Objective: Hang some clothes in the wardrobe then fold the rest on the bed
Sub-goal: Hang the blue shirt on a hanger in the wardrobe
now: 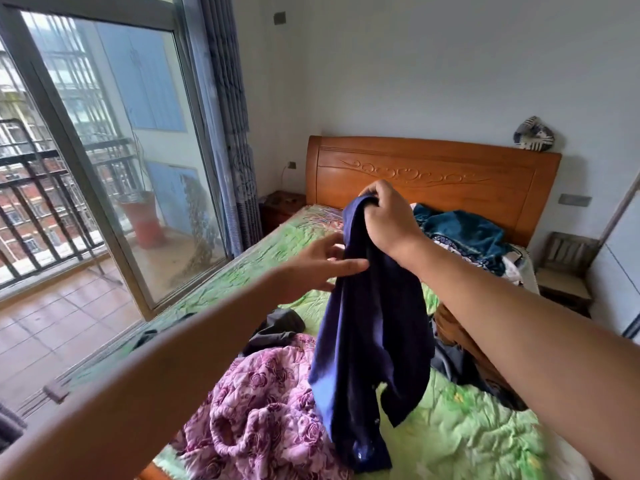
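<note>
Mostly, open room is lying on the left: the bed's [467,427] green cover is running bare along its left edge up to the headboard [433,174]. A glass door [121,150] is standing close beside that edge, and a curtain [232,116] is hanging at the door's far end. Clothes are crowding the rest. A purple quilted piece [263,410] is lying heaped at the near edge, with a grey garment [277,327] just behind it. A brown one [457,337] is showing below the right forearm, and a teal pile [464,233] is filling the far right corner. A chair [564,268] is standing off the bed's right side, and a nightstand [280,206] is sitting by the far left corner.

The navy garment [374,323] is hanging over the middle of the bed with its long axis running nearly vertical. Its top end is bunching high in front of the headboard. Its body is widening downward in loose folds, and its lower end is reaching down beside the purple piece. Whether that end is touching the cover cannot be told.

The right hand [388,220] is gripping the top end, fingers curling round the bunched cloth and back of the hand facing the camera, forearm coming in from the lower right. The left hand [315,268] is reaching in from the lower left with fingers straight and spread. Its fingertips are touching the garment's left edge just below the right hand.
</note>
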Motion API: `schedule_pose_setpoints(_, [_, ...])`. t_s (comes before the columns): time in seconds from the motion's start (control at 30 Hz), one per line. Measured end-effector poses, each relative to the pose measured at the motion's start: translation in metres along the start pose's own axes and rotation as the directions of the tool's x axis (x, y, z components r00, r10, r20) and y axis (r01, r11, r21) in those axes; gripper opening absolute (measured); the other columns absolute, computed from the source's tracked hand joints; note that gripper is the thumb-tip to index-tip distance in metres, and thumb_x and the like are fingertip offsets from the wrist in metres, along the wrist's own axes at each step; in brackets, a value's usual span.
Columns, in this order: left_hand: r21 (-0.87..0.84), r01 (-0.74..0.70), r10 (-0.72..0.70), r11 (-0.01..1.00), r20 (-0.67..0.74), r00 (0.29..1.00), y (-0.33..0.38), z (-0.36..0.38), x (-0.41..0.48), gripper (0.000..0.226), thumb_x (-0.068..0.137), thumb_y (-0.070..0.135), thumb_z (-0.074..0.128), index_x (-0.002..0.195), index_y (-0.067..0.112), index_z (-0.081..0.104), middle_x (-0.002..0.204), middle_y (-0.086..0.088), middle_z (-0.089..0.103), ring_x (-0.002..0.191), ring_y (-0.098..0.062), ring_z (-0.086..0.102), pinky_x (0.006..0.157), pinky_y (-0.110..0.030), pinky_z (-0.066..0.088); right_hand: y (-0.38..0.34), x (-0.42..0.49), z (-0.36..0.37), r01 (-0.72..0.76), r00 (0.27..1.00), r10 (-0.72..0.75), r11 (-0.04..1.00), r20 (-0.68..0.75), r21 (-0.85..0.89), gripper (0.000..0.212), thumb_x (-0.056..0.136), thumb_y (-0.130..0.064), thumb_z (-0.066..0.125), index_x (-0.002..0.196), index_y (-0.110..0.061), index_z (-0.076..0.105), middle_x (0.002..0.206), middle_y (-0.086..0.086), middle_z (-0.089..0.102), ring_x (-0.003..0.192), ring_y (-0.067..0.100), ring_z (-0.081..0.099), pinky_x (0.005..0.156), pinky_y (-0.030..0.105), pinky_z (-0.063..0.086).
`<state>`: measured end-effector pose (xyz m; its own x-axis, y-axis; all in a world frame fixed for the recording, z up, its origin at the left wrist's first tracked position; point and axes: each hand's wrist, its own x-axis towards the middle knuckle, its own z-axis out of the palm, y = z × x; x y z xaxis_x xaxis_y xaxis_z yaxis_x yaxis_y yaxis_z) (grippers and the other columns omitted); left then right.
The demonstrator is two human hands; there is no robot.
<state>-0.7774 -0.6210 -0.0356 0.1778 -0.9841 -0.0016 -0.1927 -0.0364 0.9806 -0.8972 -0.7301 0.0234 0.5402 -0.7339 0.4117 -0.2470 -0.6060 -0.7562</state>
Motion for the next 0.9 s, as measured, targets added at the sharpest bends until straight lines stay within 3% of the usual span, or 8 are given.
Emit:
schedule_pose_setpoints(0.17, [0.18,-0.095,0.13,0.979,-0.194,0.972,-0.03,0.02,0.026,0.043,0.067,0.024,0.074,0.108,0.022,0.062,0.105,-0.003,0.073,0.095,-0.018,0.069,0.083,-0.038,0.057,-0.011,0.011,0.004,-0.116,0.993,0.118,0.99,0.023,-0.084,0.02,0.09,-0.008,0.043,0.101,-0.013,0.059,0.091,0.002,0.06,0.083,0.021,0.055,0.064,0.031,0.044])
schedule_pose_setpoints(0.27, [0.086,-0.05,0.072,0.995,-0.269,0.96,-0.035,0.01,0.036,0.025,0.077,0.0,0.059,0.094,0.018,0.057,0.086,-0.012,0.068,0.067,-0.021,0.061,0.063,-0.033,0.049,-0.005,0.013,-0.013,-0.085,0.995,0.1,0.933,0.026,-0.349,0.017,0.086,-0.012,0.047,0.097,-0.019,0.058,0.087,0.001,0.062,0.08,0.024,0.056,0.061,0.032,0.042])
schedule_pose_setpoints(0.37, [0.132,-0.034,0.072,0.991,-0.296,0.953,-0.038,-0.009,0.045,0.031,0.083,-0.003,0.049,0.09,0.027,0.053,0.08,-0.01,0.066,0.058,-0.019,0.052,0.055,-0.03,0.039,0.008,0.005,-0.04,-0.054,0.98,0.168,0.739,0.106,-0.671,0.022,0.086,-0.019,0.055,0.108,-0.023,0.055,0.093,0.004,0.062,0.081,0.027,0.055,0.067,0.033,0.04])
schedule_pose_setpoints(0.47, [0.283,-0.093,0.163,0.955,-0.235,0.958,-0.031,-0.018,0.056,0.021,0.078,0.015,0.053,0.09,0.033,0.054,0.081,-0.004,0.069,0.059,-0.019,0.054,0.054,-0.03,0.041,0.018,-0.014,-0.049,0.037,0.954,0.241,0.495,0.178,-0.868,0.058,0.088,-0.032,0.066,0.138,-0.022,0.038,0.093,0.005,0.059,0.081,0.03,0.059,0.069,0.037,0.048])
schedule_pose_setpoints(0.5, [0.329,-0.117,0.194,0.937,-0.211,0.958,-0.026,-0.016,0.06,0.019,0.079,0.017,0.057,0.09,0.032,0.055,0.079,0.0,0.067,0.061,-0.016,0.054,0.057,-0.029,0.042,0.021,-0.021,-0.046,0.044,0.953,0.236,0.503,0.187,-0.863,0.071,0.087,-0.035,0.069,0.144,-0.022,0.029,0.103,0.008,0.061,0.089,0.031,0.061,0.074,0.039,0.052])
schedule_pose_setpoints(0.6, [0.402,-0.202,0.283,0.893,-0.153,0.947,-0.009,-0.002,0.07,0.018,0.081,0.01,0.068,0.093,0.02,0.059,0.081,0.007,0.059,0.071,-0.015,0.053,0.06,-0.028,0.039,0.029,-0.039,-0.018,-0.03,0.962,0.199,0.756,0.186,-0.654,0.079,0.087,-0.032,0.076,0.148,-0.021,0.027,0.13,0.01,0.055,0.11,0.03,0.06,0.087,0.04,0.05])
schedule_pose_setpoints(0.77, [0.529,-0.334,0.373,0.78,0.035,0.927,0.0,0.007,0.075,0.032,0.076,0.008,0.072,0.104,0.016,0.059,0.095,-0.002,0.067,0.084,-0.022,0.06,0.066,-0.03,0.043,0.047,-0.061,-0.003,-0.232,0.965,0.138,0.845,-0.223,-0.482,0.02,0.093,-0.008,0.059,0.111,-0.015,0.061,0.098,0.005,0.067,0.089,0.025,0.062,0.075,0.034,0.047])
schedule_pose_setpoints(0.9, [0.705,-0.388,0.396,0.593,0.164,0.903,-0.015,0.003,0.076,0.034,0.072,0.009,0.063,0.103,0.022,0.056,0.095,-0.002,0.065,0.085,-0.028,0.061,0.069,-0.041,0.053,0.046,-0.064,-0.017,-0.426,0.884,0.333,0.863,-0.329,-0.272,0.024,0.094,-0.007,0.053,0.087,-0.027,0.064,0.093,-0.003,0.065,0.094,0.022,0.062,0.08,0.034,0.047])
